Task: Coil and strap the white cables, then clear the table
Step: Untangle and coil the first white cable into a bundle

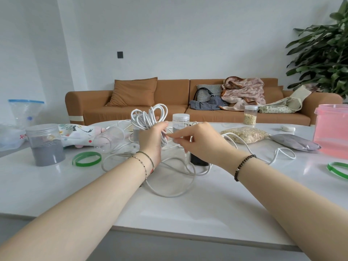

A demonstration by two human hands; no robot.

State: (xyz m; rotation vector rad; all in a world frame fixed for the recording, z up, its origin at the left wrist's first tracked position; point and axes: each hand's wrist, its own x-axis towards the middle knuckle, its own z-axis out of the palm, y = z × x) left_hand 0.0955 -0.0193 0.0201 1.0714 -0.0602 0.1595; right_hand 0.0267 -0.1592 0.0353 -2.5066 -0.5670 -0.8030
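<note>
My left hand [152, 138] grips a coiled bundle of white cable [148, 117] held upright above the table, its loops sticking out over my fist. My right hand [195, 138] pinches the cable's loose strand right beside the bundle. More white cable [169, 178] lies in loose loops on the white table [75, 194] below both hands and trails off to the right. A green strap [87, 158] lies curled on the table to the left. A second green strap [338, 169] lies at the right edge.
A jar of grey powder [46, 144] stands left, with a clear jar [180, 127] behind my hands and a grain jar [250, 114] further back. A grain bag [246, 134], a grey pouch [295, 142], a pink tub [332, 129] and a black box [198, 160] sit right.
</note>
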